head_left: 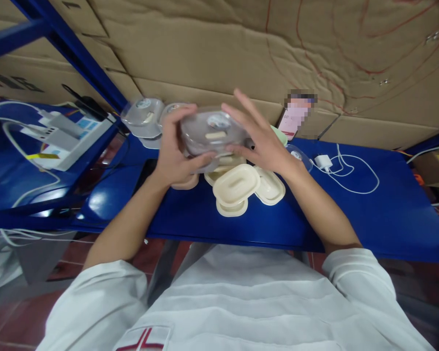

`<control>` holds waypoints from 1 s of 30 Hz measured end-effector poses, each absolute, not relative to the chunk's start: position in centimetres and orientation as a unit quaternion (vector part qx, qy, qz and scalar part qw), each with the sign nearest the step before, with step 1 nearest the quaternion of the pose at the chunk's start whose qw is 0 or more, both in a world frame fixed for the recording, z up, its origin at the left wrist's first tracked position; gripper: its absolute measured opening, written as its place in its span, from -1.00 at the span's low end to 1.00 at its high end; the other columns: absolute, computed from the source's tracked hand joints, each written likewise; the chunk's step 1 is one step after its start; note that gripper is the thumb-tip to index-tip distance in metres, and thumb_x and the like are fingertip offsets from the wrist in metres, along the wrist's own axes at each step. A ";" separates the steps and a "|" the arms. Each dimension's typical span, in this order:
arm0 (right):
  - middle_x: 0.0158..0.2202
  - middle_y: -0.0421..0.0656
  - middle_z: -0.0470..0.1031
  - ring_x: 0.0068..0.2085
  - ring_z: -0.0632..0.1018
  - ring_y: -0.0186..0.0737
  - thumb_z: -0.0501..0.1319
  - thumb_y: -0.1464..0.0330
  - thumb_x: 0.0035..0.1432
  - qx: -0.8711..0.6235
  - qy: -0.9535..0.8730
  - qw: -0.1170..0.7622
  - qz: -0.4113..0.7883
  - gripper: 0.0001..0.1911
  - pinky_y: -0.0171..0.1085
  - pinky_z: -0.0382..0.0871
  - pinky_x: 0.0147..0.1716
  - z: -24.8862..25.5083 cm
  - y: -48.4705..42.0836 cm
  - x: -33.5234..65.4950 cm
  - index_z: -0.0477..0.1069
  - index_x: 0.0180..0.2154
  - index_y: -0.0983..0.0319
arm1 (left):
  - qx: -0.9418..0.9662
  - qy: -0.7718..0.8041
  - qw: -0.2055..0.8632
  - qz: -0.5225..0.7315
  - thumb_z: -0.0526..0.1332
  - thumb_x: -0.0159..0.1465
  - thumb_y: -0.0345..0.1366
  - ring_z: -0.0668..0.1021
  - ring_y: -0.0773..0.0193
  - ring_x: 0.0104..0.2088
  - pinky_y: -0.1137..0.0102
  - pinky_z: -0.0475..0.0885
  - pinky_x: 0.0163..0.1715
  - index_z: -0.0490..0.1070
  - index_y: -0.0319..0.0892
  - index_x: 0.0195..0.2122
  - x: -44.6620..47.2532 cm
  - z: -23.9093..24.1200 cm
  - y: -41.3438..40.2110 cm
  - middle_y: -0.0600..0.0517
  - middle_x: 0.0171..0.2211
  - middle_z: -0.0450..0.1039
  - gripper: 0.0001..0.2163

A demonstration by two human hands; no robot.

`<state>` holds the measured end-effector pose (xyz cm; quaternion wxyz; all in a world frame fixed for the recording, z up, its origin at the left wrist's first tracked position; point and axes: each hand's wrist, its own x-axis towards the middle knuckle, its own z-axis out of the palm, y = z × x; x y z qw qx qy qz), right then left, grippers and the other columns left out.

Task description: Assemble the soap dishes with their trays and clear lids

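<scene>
Between both hands, above the blue table, is a clear-lidded plastic food container point(215, 129) with a round sticker and a cream tab on its lid; it is a little blurred. My left hand point(177, 151) wraps its left side, thumb along the front edge. My right hand point(259, 136) grips the right side with the thumb at the front and two fingers stretched up and away. Below lie several cream oval lids point(237, 185), overlapping one another. Similar lidded containers point(144, 119) stand stacked at the back left, partly hidden by my left hand.
A phone point(295, 116) leans against the cardboard wall point(205, 53). To its right are a white charger point(324, 162) with a looped cable and a clear lid point(300, 157). On the left, a power strip point(82, 141) carries plugs and cables. The blue table's front edge point(241, 241) runs before me.
</scene>
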<state>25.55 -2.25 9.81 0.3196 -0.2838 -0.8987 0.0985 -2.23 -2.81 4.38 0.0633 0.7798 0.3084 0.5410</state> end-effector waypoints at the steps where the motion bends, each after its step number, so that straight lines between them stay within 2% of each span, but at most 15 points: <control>1: 0.59 -0.11 0.15 0.60 0.18 -0.03 0.16 -0.15 0.48 -0.275 -0.899 0.317 0.124 -0.27 0.09 0.15 0.58 9.9 -2.0 25.9 0.30 0.48 0.05 | 0.791 0.311 0.085 0.520 0.38 0.34 0.29 0.40 -0.01 0.43 -0.13 0.37 0.45 0.13 0.08 0.42 -1.6 4.2 -3.3 -0.03 0.40 0.28 -0.22; 3: 0.47 -0.15 0.39 0.51 0.37 -0.02 0.15 -0.15 0.49 -0.282 -0.886 0.331 0.165 -0.36 0.11 0.26 0.52 9.7 -1.1 26.7 0.43 0.39 0.01 | 0.803 0.323 0.103 0.490 0.32 0.39 0.32 0.34 -0.02 0.48 -0.12 0.36 0.46 0.02 0.02 0.48 -1.0 3.7 -3.6 -0.06 0.49 0.18 -0.17; 5: 0.40 -0.16 0.48 0.46 0.43 0.03 0.17 -0.16 0.46 -0.308 -0.862 0.361 0.179 -0.39 0.15 0.32 0.48 8.8 0.3 27.7 0.49 0.33 0.00 | 0.808 0.323 0.097 0.483 0.32 0.38 0.33 0.25 -0.07 0.53 -0.13 0.32 0.49 -0.06 -0.03 0.52 -1.2 3.3 -3.4 -0.11 0.54 0.09 -0.09; 6: 0.38 -0.15 0.50 0.44 0.46 0.05 0.18 -0.18 0.45 -0.323 -0.851 0.374 0.176 -0.38 0.17 0.34 0.46 8.2 1.1 28.2 0.51 0.31 0.01 | 0.811 0.318 0.088 0.483 0.36 0.36 0.30 0.23 -0.09 0.54 -0.13 0.30 0.50 -0.04 -0.05 0.53 -1.4 3.2 -3.3 -0.13 0.55 0.08 -0.07; 7: 0.36 -0.12 0.52 0.41 0.49 0.07 0.19 -0.20 0.43 -0.339 -0.841 0.384 0.171 -0.36 0.17 0.37 0.44 7.5 2.0 28.7 0.52 0.29 0.02 | 0.815 0.313 0.077 0.482 0.41 0.35 0.25 0.25 -0.09 0.53 -0.12 0.30 0.50 0.06 -0.05 0.50 -1.7 3.2 -3.1 -0.13 0.54 0.12 -0.12; 9: 0.31 -0.07 0.57 0.34 0.55 0.07 0.17 -0.26 0.40 -0.379 -0.823 0.390 0.163 -0.30 0.17 0.42 0.39 6.0 3.6 29.4 0.52 0.27 0.06 | 0.826 0.308 0.053 0.469 0.45 0.37 0.14 0.38 -0.06 0.46 -0.09 0.36 0.47 0.36 -0.03 0.31 -2.0 3.3 -2.9 -0.11 0.47 0.26 -0.38; 11: 0.31 -0.03 0.57 0.35 0.54 0.07 0.07 -0.33 0.40 -0.412 -0.812 0.383 0.154 -0.21 0.19 0.41 0.40 4.9 4.5 29.7 0.49 0.29 0.08 | 0.835 0.307 0.031 0.456 0.43 0.40 0.09 0.50 -0.04 0.37 -0.07 0.45 0.40 0.52 -0.07 0.03 -2.1 3.4 -2.9 -0.09 0.37 0.39 -0.61; 12: 0.36 -0.02 0.52 0.40 0.49 0.08 0.01 -0.35 0.41 -0.418 -0.812 0.382 0.145 -0.17 0.20 0.36 0.44 4.6 4.5 29.6 0.45 0.32 0.07 | 0.837 0.306 0.024 0.454 0.43 0.40 0.09 0.53 -0.03 0.33 -0.06 0.48 0.37 0.53 -0.08 -0.05 -2.1 3.5 -2.9 -0.09 0.33 0.42 -0.65; 14: 0.47 -0.04 0.38 0.52 0.34 0.08 -0.08 -0.34 0.44 -0.400 -0.826 0.377 0.122 -0.15 0.22 0.20 0.52 4.8 3.8 29.0 0.38 0.40 0.05 | 0.836 0.311 0.019 0.452 0.41 0.41 0.11 0.53 -0.04 0.32 -0.06 0.48 0.37 0.53 -0.10 -0.11 -2.0 3.4 -3.0 -0.10 0.28 0.46 -0.64; 16: 0.51 -0.09 0.32 0.55 0.27 0.05 -0.07 -0.29 0.47 -0.349 -0.861 0.355 0.106 -0.19 0.22 0.12 0.55 5.7 2.2 27.8 0.34 0.43 0.02 | 0.830 0.325 0.021 0.452 0.37 0.43 0.14 0.53 -0.05 0.32 -0.07 0.46 0.38 0.54 -0.11 -0.11 -1.8 3.1 -3.1 -0.10 0.26 0.46 -0.62; 20: 0.33 -0.22 0.56 0.40 0.47 -0.03 0.04 -0.14 0.52 -0.283 -0.920 0.249 0.107 -0.43 0.19 0.04 0.57 7.4 -1.1 25.4 0.48 0.32 -0.07 | 0.822 0.348 0.027 0.450 0.34 0.43 0.18 0.52 -0.07 0.33 -0.06 0.46 0.39 0.52 -0.09 -0.06 -1.7 2.5 -3.1 -0.14 0.28 0.43 -0.59; 22: 0.22 -0.25 0.65 0.29 0.56 -0.04 0.04 -0.07 0.55 -0.287 -0.925 0.220 0.116 -0.52 0.17 0.13 0.53 7.6 -1.7 24.8 0.55 0.23 -0.08 | 0.822 0.350 0.029 0.448 0.32 0.43 0.20 0.50 -0.09 0.34 -0.05 0.45 0.38 0.50 -0.08 -0.03 -1.6 2.2 -2.9 -0.17 0.29 0.41 -0.57; 25: 0.15 -0.23 0.69 0.21 0.59 -0.03 0.02 -0.03 0.57 -0.292 -0.922 0.233 0.108 -0.53 0.13 0.32 0.40 7.5 -1.5 24.6 0.59 0.16 -0.03 | 0.823 0.349 0.031 0.448 0.23 0.44 0.29 0.43 -0.14 0.41 -0.10 0.39 0.42 0.43 -0.08 0.18 -1.4 1.9 -2.7 -0.24 0.37 0.33 -0.44; 28: 0.15 -0.20 0.68 0.23 0.59 -0.01 -0.01 0.02 0.60 -0.308 -0.912 0.265 0.058 -0.52 0.12 0.32 0.39 7.6 -0.9 24.9 0.59 0.16 0.02 | 0.826 0.352 0.026 0.439 0.10 0.50 0.31 0.31 -0.16 0.50 -0.15 0.26 0.50 0.25 -0.04 0.42 -1.7 2.2 -2.5 -0.22 0.51 0.15 -0.33; 30: 0.18 -0.15 0.67 0.26 0.57 0.02 0.00 0.06 0.61 -0.329 -0.903 0.276 0.017 -0.54 0.15 0.28 0.42 7.7 -0.5 25.3 0.58 0.18 0.06 | 0.809 0.394 0.011 0.436 0.02 0.54 0.28 0.26 -0.12 0.53 -0.17 0.20 0.53 0.20 -0.04 0.47 -2.4 2.7 -2.2 -0.19 0.52 0.13 -0.34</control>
